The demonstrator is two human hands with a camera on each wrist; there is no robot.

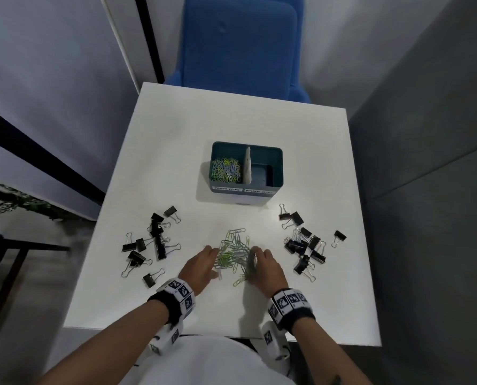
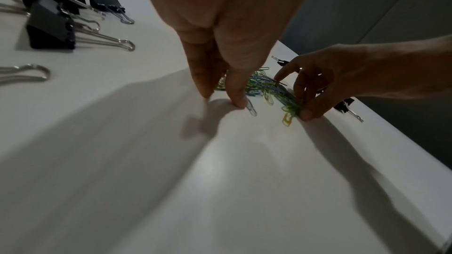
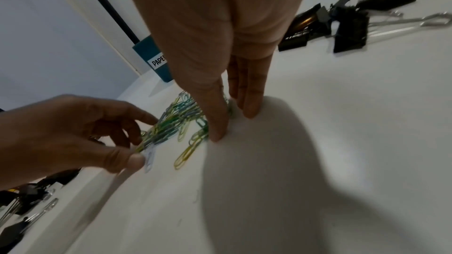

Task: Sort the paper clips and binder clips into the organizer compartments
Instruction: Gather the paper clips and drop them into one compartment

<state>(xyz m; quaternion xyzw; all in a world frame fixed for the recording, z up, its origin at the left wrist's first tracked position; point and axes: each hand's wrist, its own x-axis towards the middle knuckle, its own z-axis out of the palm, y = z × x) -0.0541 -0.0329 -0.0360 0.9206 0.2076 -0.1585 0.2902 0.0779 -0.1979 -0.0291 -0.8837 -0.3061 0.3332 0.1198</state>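
Observation:
A pile of coloured paper clips (image 1: 233,254) (image 2: 266,86) (image 3: 171,121) lies on the white table (image 1: 231,120) near me. My left hand (image 1: 213,262) (image 2: 222,99) presses against its left side, fingers straight and tips on the table. My right hand (image 1: 252,261) (image 3: 232,123) does the same on the right side. The teal organizer (image 1: 277,168) (image 3: 151,51) stands beyond the pile. Its left compartment holds paper clips (image 1: 226,169); in its right compartment (image 1: 262,173) I see nothing. Black binder clips lie in a left group (image 1: 154,240) (image 2: 51,30) and a right group (image 1: 304,243) (image 3: 342,26).
A blue chair (image 1: 240,43) stands behind the table's far edge. Grey partition walls close in on both sides. The table's near edge runs just under my wrists. White labels (image 1: 227,188) mark the organizer's front.

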